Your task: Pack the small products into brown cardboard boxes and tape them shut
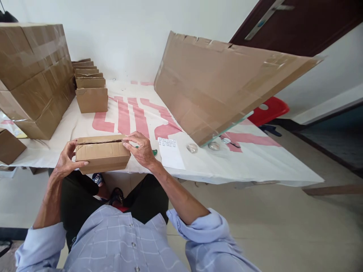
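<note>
A small cardboard box (102, 153) is held at the near edge of the table, its top flaps almost meeting with a dark slit between them. My left hand (66, 160) grips its left end, thumb on the front face and fingers behind. At the right end, my right hand (141, 150) pinches the top corner by the slit with thumb and fingers. Just behind that hand, a green object (154, 152) shows only in part. Beside it lies a white sheet of paper (171, 155) with small printed marks.
Large taped cartons (34, 81) are stacked at the left, next to a row of small boxes (92, 100). A big cardboard sheet (224, 83) leans across the table. Two clear round items (192, 147) lie near its base. A red stool (269, 110) stands behind the table (255, 162).
</note>
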Demonstrator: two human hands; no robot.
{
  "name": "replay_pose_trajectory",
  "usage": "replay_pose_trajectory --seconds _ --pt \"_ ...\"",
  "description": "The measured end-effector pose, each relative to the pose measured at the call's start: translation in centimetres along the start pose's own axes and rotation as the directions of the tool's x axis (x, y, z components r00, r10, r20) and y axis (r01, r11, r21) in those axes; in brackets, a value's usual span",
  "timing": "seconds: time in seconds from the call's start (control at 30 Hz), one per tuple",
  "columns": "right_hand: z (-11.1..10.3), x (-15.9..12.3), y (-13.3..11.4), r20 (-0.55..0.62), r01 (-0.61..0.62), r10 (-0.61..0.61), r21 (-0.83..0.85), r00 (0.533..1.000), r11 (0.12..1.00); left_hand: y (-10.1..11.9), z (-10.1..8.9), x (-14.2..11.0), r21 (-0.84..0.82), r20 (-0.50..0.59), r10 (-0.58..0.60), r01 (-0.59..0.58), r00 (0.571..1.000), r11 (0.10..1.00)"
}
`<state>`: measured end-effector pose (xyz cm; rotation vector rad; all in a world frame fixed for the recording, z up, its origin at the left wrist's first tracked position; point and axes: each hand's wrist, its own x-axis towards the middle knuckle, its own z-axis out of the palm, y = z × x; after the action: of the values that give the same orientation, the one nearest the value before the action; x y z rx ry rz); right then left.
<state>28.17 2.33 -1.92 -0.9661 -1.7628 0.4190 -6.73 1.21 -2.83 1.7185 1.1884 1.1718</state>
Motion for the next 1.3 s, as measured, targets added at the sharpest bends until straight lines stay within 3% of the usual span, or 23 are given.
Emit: replay_pose_trajectory --seconds 0.17,0.3,0.57,0.67,0.77,0.83,0.9,1.0,1.07,1.17,1.3 --pt "0.4 0.3 0.1 -0.018 0.166 -0.172 -0.168 0.985 0.972 0.6 0.1 0.4 0.029 0.023 0.005 -0.006 1.0 1.0" --pt "1.2 -0.3 -0.3 -0.006 0.207 -0.221 -0.326 0.975 0.922 1.9 0.3 0.5 0.077 0.009 -0.005 0.004 1.0 0.997" --pt "2.2 -2.5 -2.7 0.045 0.268 -0.267 -0.293 0.963 0.918 3.9 0.8 1.3 0.194 -0.158 -0.104 0.134 0.982 0.972" --pt "0.8 -3.5 -4.2 -0.04 0.217 -0.227 -0.176 0.973 0.96 4.0 1.0 1.5 0.172 -0.165 -0.118 0.146 0.979 0.974" --pt "-3.2 -3.8 -3.4 -0.229 0.048 -0.049 -0.009 0.972 0.999 4.0 1.1 1.5 0.198 -0.192 -0.086 0.124 0.978 0.972" --pt "-7.2 -3.7 -1.0 -0.361 -0.101 0.11 0.045 0.926 0.994 3.9 1.1 1.5 0.223 -0.21 -0.071 0.119 0.975 0.968" --pt "-11.6 -3.6 2.7 -0.454 -0.274 0.276 0.072 0.847 0.959 3.8 1.0 1.5 0.241 -0.21 -0.081 0.132 0.974 0.962" --pt "-17.6 -3.8 8.5 -0.564 -0.608 0.53 0.061 0.633 0.791 3.4 0.8 1.5 0.257 -0.209 -0.08 0.134 0.975 0.957" --pt "-20.5 -4.3 11.7 -0.602 -0.676 0.567 0.059 0.563 0.734 3.2 0.7 1.5 0.265 -0.223 -0.067 0.127 0.972 0.956" --pt "-22.6 -5.4 15.0 -0.627 -0.731 0.591 0.05 0.507 0.68 3.1 0.6 1.4 0.276 -0.215 -0.088 0.147 0.973 0.95" --pt "-23.2 -6.4 17.7 -0.651 -0.78 0.6 0.019 0.465 0.625 3.0 0.6 1.5 0.292 -0.204 -0.052 0.112 0.977 0.95"
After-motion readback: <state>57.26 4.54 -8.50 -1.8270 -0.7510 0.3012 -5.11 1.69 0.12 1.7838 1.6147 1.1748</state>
